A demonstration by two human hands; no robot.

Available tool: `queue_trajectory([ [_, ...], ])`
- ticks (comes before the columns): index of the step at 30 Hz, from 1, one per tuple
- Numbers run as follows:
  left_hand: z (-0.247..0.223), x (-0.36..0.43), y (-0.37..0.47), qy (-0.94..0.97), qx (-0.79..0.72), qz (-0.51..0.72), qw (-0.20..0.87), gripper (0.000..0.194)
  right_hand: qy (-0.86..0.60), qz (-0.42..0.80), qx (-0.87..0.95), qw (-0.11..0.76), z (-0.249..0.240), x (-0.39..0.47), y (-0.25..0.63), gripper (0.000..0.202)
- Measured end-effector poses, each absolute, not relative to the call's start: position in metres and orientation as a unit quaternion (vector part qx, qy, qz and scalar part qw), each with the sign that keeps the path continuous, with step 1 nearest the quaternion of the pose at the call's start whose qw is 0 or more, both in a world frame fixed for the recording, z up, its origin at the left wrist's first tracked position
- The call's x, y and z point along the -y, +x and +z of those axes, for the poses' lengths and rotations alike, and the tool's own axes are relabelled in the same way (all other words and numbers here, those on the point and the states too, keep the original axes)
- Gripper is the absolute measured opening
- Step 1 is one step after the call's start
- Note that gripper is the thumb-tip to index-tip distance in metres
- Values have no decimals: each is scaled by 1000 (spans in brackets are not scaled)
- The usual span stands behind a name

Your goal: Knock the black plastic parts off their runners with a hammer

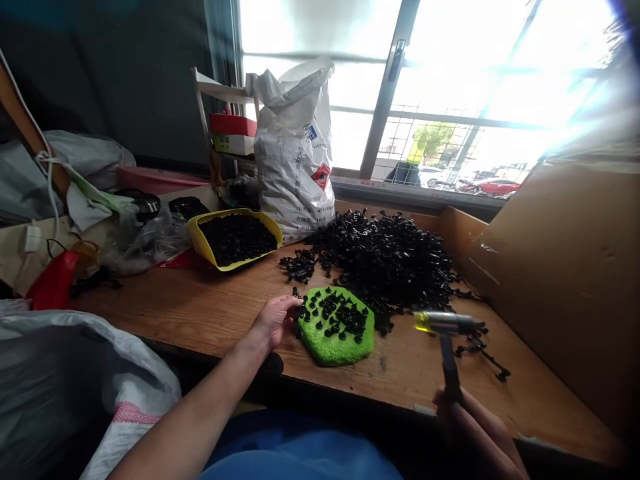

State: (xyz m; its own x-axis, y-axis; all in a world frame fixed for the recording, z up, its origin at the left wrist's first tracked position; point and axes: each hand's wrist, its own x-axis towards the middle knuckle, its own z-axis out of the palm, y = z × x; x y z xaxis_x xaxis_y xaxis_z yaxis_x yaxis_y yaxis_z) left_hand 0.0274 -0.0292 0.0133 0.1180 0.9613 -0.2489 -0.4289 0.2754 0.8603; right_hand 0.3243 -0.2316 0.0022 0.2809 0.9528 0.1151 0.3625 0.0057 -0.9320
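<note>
On the table lies a bright green, rough-textured pad [333, 353] with several small black mushroom-shaped parts [345, 317] scattered on top. At the pad's left edge my left hand [275, 320] is closed in a pinch. A bit of a small black part [295, 292] shows at its fingertips; the rest is hidden. My right hand [473, 420] is wrapped around the dark handle of a small mallet [447, 325]. The mallet has a metal head, a yellow face and a black face, and is raised to the right of the pad.
Behind the pad is a big heap of black parts [395, 257]. A yellow scoop tray [235, 268] full of black pieces stands left, before a white printed sack [295, 153]. Cardboard [570, 267] walls the right side. An opened woven bag [135, 380] sits at lower left.
</note>
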Motion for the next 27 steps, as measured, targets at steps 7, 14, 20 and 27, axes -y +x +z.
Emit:
queue_trajectory([
  [7,-1,18,35,269,-438,530,674,19,-569,355,581,461,5,189,301,27],
  [14,-1,15,38,267,-445,526,674,21,-579,359,596,425,1,182,299,27],
  [20,-1,16,39,274,-441,527,673,22,-589,347,605,409,3,181,296,27],
  [27,-2,18,39,297,-450,523,660,21,-590,311,650,365,4,177,295,28],
])
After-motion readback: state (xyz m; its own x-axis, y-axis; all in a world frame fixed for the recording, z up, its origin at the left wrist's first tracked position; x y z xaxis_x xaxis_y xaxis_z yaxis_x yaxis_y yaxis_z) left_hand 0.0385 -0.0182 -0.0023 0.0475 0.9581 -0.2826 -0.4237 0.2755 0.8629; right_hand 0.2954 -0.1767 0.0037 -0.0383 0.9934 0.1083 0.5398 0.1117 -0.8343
